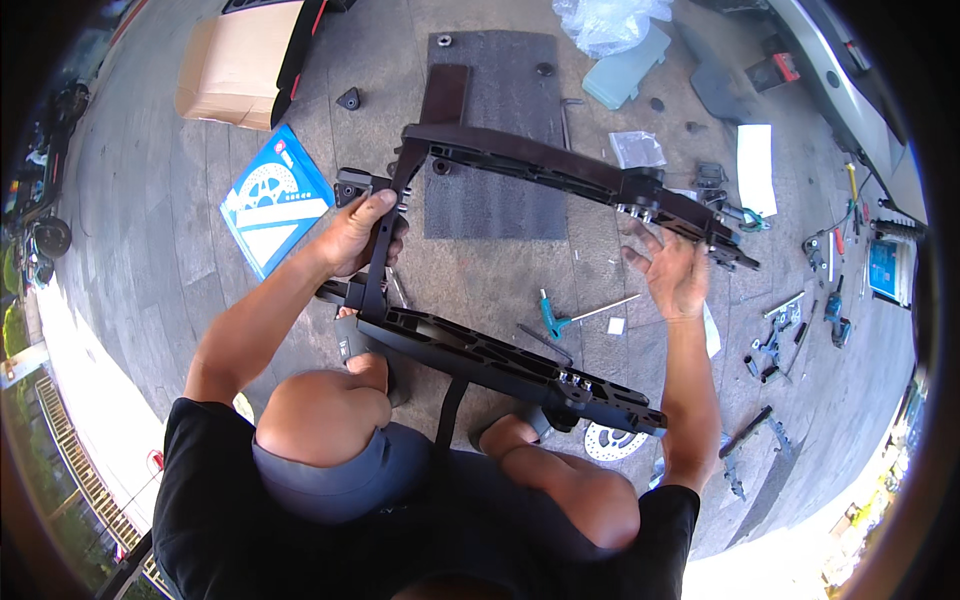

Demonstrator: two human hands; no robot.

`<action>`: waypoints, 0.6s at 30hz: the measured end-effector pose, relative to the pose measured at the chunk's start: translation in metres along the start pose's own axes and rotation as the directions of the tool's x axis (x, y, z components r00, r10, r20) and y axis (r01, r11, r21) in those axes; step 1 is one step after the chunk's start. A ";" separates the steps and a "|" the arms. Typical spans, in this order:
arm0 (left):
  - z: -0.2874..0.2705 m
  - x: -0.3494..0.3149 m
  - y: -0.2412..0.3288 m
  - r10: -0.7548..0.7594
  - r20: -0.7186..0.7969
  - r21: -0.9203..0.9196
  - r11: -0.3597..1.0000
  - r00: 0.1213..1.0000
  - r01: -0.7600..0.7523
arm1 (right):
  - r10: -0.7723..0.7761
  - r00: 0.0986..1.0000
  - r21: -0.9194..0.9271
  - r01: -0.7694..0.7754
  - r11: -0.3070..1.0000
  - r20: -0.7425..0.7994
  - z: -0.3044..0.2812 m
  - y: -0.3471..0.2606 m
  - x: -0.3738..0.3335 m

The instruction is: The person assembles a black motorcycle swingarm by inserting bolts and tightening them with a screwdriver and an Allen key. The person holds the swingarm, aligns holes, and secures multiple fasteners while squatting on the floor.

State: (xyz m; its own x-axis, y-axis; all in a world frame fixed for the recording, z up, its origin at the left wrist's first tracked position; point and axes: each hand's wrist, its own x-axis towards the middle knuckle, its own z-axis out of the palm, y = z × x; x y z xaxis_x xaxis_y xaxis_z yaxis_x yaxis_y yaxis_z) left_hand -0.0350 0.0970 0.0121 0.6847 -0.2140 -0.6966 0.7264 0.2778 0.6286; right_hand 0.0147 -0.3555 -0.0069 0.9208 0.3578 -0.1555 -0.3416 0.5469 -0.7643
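Note:
A black U-shaped metal frame that looks like a swingarm (540, 165) hangs above the floor in front of me, with two long arms reaching to the right. My left hand (352, 236) is wrapped around its crossbar, thumb on top. At the right end of the far arm, my right hand (676, 275) is palm up with the fingers spread. Its fingertips lie close under the arm; whether they touch is hard to tell. Silver bolts (575, 379) stand out on the near arm, which passes just above my knees.
A dark grey mat (495, 215) lies beneath the frame. Around it are a teal T-handle wrench (553, 318), a brake disc (612, 442), a blue packet (275, 205), an open cardboard box (235, 60), plastic wrap (610, 22) and a blue power tool (838, 325).

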 end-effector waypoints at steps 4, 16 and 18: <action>-0.011 0.020 -0.046 -0.044 -0.083 0.000 0.999 0.996 0.045 | 0.221 0.963 0.125 -0.203 0.971 -0.157 -0.038 0.055 -0.010; -0.008 0.051 -0.082 -0.043 -0.215 0.059 0.997 0.976 0.057 | 0.398 0.903 0.234 -0.357 0.904 -0.162 -0.098 0.093 0.008; -0.006 0.052 -0.083 -0.031 -0.249 0.083 0.995 0.968 0.053 | 0.420 0.880 0.246 -0.366 0.897 -0.223 -0.101 0.096 0.010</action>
State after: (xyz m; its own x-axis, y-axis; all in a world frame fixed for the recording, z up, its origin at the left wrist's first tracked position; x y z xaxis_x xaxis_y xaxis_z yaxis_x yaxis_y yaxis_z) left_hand -0.0595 0.0685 -0.0783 0.6257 0.0169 -0.7799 0.7642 0.1875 0.6172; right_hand 0.0105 -0.3760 -0.1448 0.7085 0.3761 -0.5972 -0.6901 0.5462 -0.4748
